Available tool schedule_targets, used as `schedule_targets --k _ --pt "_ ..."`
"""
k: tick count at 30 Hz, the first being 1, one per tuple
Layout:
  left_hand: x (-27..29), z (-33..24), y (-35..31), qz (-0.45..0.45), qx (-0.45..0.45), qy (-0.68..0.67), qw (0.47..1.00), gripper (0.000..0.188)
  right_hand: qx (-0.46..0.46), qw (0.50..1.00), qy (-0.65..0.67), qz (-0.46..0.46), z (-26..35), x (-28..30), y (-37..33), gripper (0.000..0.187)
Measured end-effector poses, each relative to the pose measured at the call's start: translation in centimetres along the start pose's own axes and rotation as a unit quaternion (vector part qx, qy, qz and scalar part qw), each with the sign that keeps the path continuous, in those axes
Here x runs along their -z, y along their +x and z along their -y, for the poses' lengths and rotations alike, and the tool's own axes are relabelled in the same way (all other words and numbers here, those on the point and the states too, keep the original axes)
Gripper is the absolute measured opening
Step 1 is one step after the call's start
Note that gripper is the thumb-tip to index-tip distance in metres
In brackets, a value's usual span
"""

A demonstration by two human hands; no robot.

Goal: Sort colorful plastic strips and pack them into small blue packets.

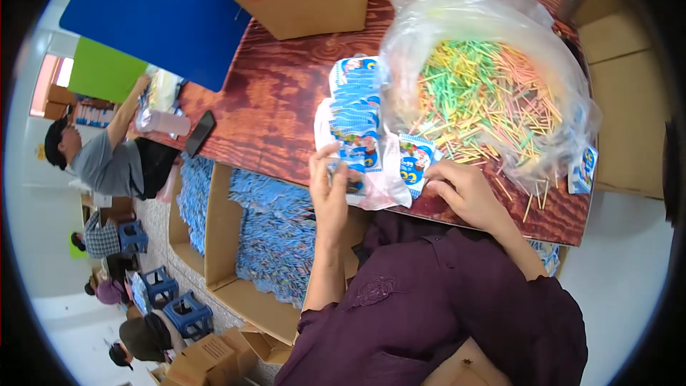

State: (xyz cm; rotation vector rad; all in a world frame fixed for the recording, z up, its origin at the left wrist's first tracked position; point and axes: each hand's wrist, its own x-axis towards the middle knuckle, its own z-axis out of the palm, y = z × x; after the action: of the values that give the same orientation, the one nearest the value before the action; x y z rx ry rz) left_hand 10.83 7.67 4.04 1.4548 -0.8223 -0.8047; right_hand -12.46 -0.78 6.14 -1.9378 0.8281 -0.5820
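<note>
A row of overlapping small blue-and-white packets (356,111) lies on white plastic on the table. My left hand (327,189) is at the near end of this row, its fingers slightly bent and apart, touching the left edge. Just right of the row is a single packet (413,161) with a colourful print. The fingers and thumb of my right hand (468,193) close on its right edge. Beyond my right hand, a large clear plastic bag (475,11) lies open, full of thin yellow, green and pink sticks (486,93). Some sticks have spilled toward the near edge.
A cardboard box (307,0) stands at the back of the red-brown wooden table (275,107). Below its left edge, an open carton (221,243) holds many blue packets (275,243). Another packet (582,170) lies far right. A person in grey (107,164) works at the left; others sit farther off.
</note>
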Motion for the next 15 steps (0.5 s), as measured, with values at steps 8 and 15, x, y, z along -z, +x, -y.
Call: schedule_targets --k 8,15 --pt "-1.8 6.7 4.5 -0.085 -0.188 0.287 0.936 0.026 0.041 0.999 -0.025 -0.012 -1.3 -0.1 -1.1 0.012" --pt "-2.4 5.6 3.8 -0.119 -0.151 0.181 0.965 0.039 -0.008 0.999 -0.012 -0.045 -3.7 1.1 -2.3 0.013"
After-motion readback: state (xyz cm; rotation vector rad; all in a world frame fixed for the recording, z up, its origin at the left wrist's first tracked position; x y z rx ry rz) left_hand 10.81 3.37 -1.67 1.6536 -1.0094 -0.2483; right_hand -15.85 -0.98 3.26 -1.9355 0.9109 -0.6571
